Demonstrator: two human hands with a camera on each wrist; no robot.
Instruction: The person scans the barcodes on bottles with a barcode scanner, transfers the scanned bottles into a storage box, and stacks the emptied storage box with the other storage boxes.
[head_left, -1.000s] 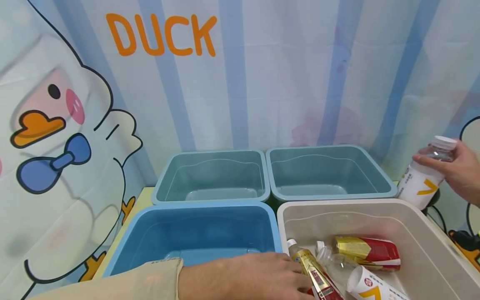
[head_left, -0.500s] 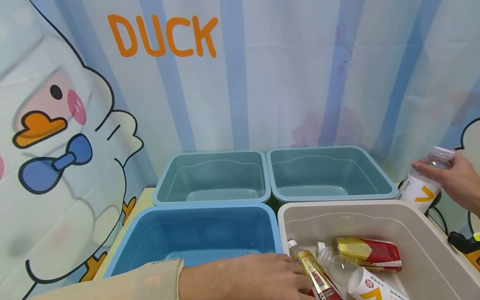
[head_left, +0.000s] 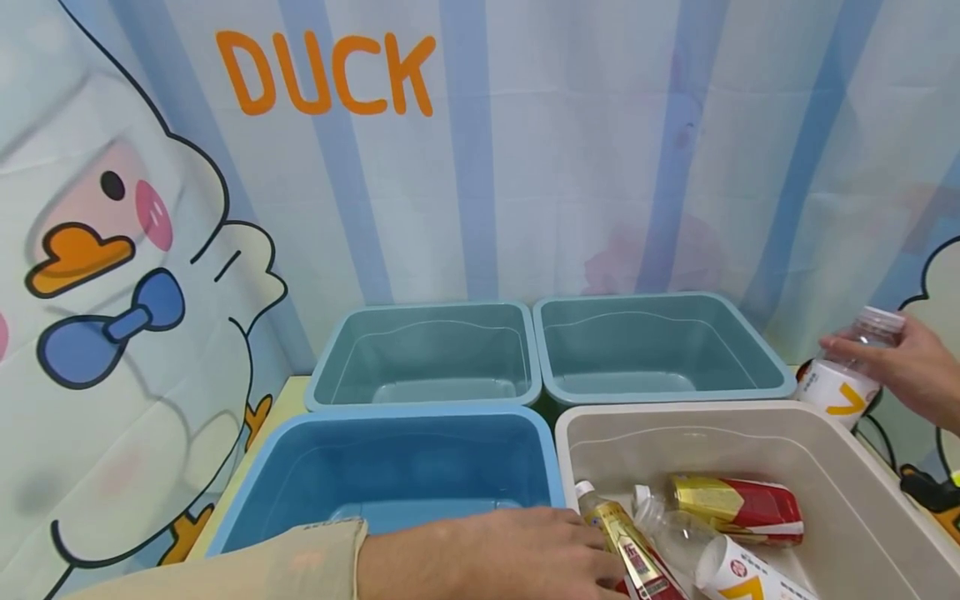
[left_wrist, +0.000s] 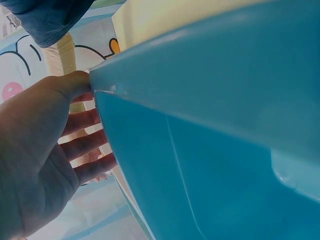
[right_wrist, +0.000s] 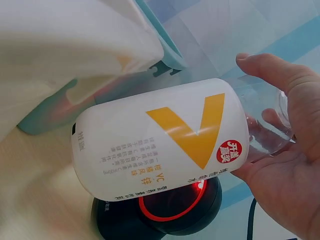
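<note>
My right hand (head_left: 911,367) pinches a bottle (head_left: 842,393) by its clear neck, outside the beige bin's far right corner. The bottle has a white label with a yellow V and stands tilted. Just beyond the bottle in the right wrist view, a black device (right_wrist: 202,210) shows a glowing red ring. My left hand (head_left: 495,554) lies over the adjoining rims of the blue bin (head_left: 405,410) and the beige bin (head_left: 675,408). In the left wrist view, its thumb touches the blue rim and its fingers (left_wrist: 82,145) extend loosely, holding nothing.
Inside the beige bin lie a gold-and-red bottle (head_left: 626,537), a clear bottle (head_left: 678,533), another red-and-gold bottle (head_left: 738,507) and a white-labelled bottle (head_left: 750,575). Two teal bins (head_left: 423,400) (head_left: 667,393) stand behind. A black cable (head_left: 885,442) runs at the right.
My right hand has lowered the white-labelled bottle a little beside the beige bin's corner. My left hand has stayed in place on the rims.
</note>
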